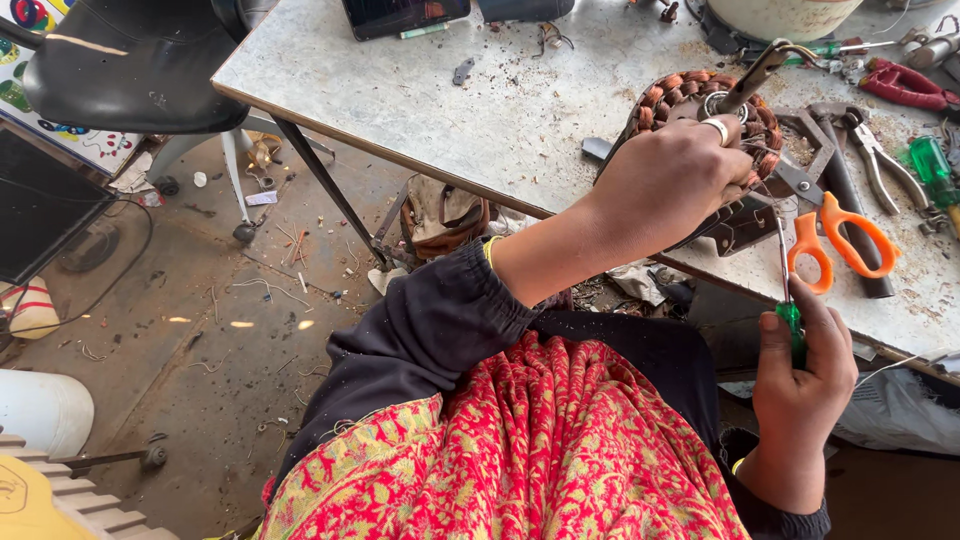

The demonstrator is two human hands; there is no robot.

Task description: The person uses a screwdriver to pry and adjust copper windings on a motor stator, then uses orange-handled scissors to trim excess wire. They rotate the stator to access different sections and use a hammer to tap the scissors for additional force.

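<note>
The right hand (803, 375) is closed around the green handle of a screwdriver (791, 325), held just off the near edge of the tabletop (480, 110), shaft pointing up toward the work. The left hand (680, 180) is clamped over a round motor winding (700, 95) of copper coils, which rests at the near edge of the tabletop. The winding is judged heavy and rigid, but its thin wires look easily damaged; grip it by the outer rim. Orange-handled scissors (840, 240) lie just beside it, pliers (880, 160) farther toward the right edge.
</note>
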